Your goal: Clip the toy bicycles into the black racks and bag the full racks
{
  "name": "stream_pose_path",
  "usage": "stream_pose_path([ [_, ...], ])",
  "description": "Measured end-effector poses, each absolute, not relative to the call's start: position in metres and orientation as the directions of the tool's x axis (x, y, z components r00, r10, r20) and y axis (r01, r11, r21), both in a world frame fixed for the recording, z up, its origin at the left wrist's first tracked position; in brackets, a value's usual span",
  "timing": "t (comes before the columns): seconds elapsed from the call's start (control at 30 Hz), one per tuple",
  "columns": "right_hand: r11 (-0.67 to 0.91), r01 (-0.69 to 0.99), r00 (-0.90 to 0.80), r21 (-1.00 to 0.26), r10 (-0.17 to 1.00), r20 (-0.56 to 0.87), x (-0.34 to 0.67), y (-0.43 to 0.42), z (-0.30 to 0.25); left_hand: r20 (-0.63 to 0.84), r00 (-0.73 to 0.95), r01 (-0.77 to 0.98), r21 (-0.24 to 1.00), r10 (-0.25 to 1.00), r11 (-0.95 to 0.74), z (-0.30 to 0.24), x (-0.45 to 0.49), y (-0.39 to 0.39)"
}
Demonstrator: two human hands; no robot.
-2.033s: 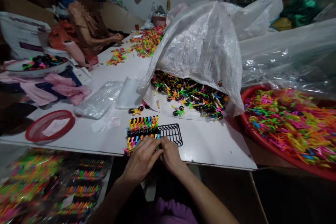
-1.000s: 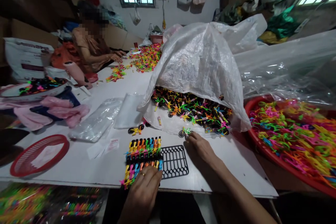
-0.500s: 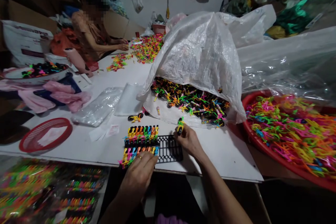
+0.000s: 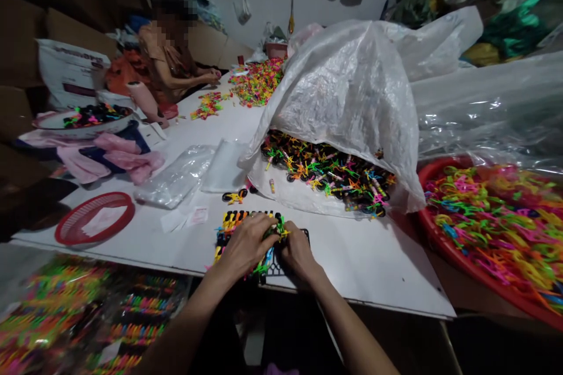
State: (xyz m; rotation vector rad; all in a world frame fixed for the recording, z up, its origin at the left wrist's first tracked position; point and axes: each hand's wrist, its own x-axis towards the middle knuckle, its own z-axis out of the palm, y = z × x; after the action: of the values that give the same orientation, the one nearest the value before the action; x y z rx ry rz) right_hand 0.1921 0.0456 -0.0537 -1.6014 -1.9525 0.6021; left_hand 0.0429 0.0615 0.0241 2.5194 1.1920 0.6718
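in the head view, the right hand pinches a green toy bike over the black rack. the left hand curves beside it, across the bright toy rows; its grip cannot be told.

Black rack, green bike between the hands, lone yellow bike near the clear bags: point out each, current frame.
Black rack (image 4: 276,268), head view: bare lattice, near edge.
Green bike (image 4: 280,227), head view: its green frame.
Yellow bike (image 4: 234,197), head view: middle of its frame.
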Motion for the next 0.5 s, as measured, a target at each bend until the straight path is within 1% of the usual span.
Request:
stream_pose_path([
  [0.1,0.202,0.792,-0.191,-0.576,0.978,0.079,0.187,0.047,-0.048,0.320,0.563,0.607,0.467,0.762,-0.643,0.017,0.045,0.061],
  [0.17,0.219,0.821,-0.231,-0.527,0.972,0.045,0.183,0.051,-0.044,0.333,0.544,0.619,0.459,0.770,-0.637,0.015,0.045,0.062],
  [0.23,0.248,0.825,-0.263,-0.508,0.964,0.043,0.183,0.057,-0.043,0.346,0.521,0.643,0.443,0.780,-0.625,0.014,0.045,0.063],
  [0.27,0.265,0.807,-0.288,-0.528,0.957,0.040,0.187,0.061,-0.042,0.355,0.518,0.645,0.435,0.778,-0.628,0.013,0.045,0.064],
  [0.37,0.312,0.653,-0.457,-0.690,0.889,-0.031,0.210,0.083,-0.038,0.384,0.538,0.624,0.418,0.751,-0.661,0.010,0.044,0.063],
  [0.4,0.312,0.617,-0.498,-0.722,0.866,-0.052,0.219,0.096,-0.033,0.400,0.541,0.616,0.410,0.740,-0.672,0.008,0.043,0.063],
  [0.43,0.311,0.617,-0.500,-0.723,0.864,-0.055,0.227,0.112,-0.028,0.416,0.544,0.610,0.400,0.729,-0.684,0.006,0.043,0.062],
  [0.47,0.312,0.654,-0.456,-0.689,0.889,-0.031,0.233,0.131,-0.020,0.432,0.548,0.603,0.389,0.716,-0.697,0.004,0.042,0.061],
  [0.5,0.308,0.719,-0.377,-0.623,0.926,0.024,0.237,0.152,-0.013,0.448,0.551,0.596,0.378,0.704,-0.708,0.001,0.041,0.061],
])
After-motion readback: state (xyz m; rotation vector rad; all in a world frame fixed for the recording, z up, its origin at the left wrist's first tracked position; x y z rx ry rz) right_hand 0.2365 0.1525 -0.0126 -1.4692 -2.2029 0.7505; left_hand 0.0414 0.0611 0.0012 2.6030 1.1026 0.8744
